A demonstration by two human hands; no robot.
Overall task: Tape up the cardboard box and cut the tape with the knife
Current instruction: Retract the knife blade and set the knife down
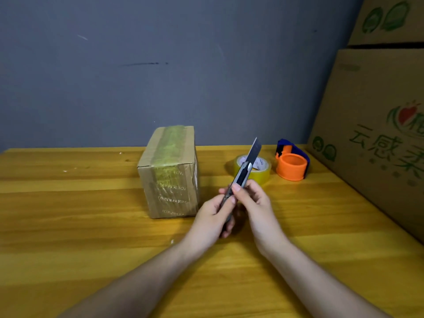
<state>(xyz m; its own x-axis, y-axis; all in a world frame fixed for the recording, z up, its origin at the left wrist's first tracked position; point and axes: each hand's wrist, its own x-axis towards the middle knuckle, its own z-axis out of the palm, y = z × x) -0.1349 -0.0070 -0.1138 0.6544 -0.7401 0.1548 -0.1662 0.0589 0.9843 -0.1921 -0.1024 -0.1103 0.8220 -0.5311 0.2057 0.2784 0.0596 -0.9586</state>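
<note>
A small cardboard box [171,173] stands on the wooden table [68,214], with yellowish tape running over its top and down its front face. Both my hands hold a grey utility knife [246,168] to the right of the box, above the table. My left hand [212,218] grips the lower end of the handle. My right hand [250,199] pinches the handle higher up, thumb near the slider. The blade is extended and points up and away. A roll of yellowish tape [261,168] lies flat behind the knife.
An orange and blue tape dispenser [292,162] sits right of the roll. Large printed cardboard cartons [376,115] are stacked along the right edge of the table. A grey wall stands behind the table.
</note>
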